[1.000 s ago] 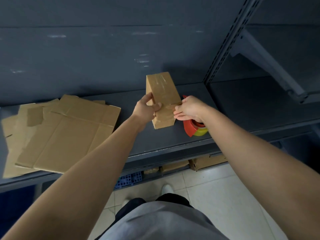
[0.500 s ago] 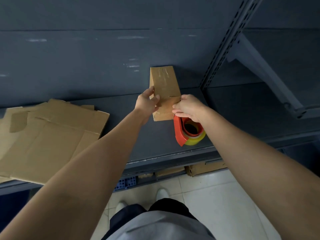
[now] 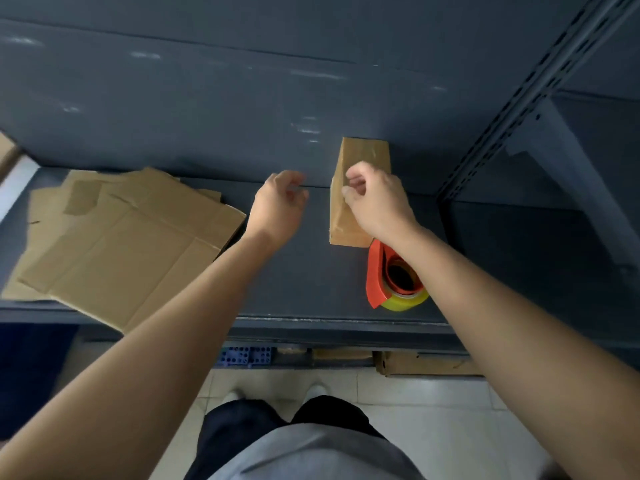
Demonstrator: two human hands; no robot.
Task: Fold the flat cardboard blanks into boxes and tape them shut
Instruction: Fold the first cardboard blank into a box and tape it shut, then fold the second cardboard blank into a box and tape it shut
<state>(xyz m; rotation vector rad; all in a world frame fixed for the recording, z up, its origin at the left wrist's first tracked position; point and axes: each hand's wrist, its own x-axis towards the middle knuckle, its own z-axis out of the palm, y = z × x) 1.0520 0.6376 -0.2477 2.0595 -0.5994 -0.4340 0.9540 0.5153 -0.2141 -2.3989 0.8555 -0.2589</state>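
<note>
A small folded cardboard box (image 3: pixel 363 155) with tape on its top stands upright on the grey shelf (image 3: pixel 304 282), close to the back wall. My right hand (image 3: pixel 379 206) hovers in front of the box with loosely curled fingers that grip nothing. My left hand (image 3: pixel 278 202) is to the left of the box, apart from it, relaxed and holding nothing. A red tape dispenser with a yellow roll (image 3: pixel 394 280) lies on the shelf just in front of the box, under my right wrist. A stack of flat cardboard blanks (image 3: pixel 121 240) lies at the left.
A perforated shelf upright (image 3: pixel 519 98) rises at the right, with another shelf bay beyond it. Under the shelf sit cardboard boxes (image 3: pixel 426 365) and a blue crate (image 3: pixel 246 355). The blanks overhang the shelf's front edge (image 3: pixel 329 323).
The box, held in both hands before, now stands on the shelf by the back wall. My left hand has let go and moved left. My right hand has come off its side.
</note>
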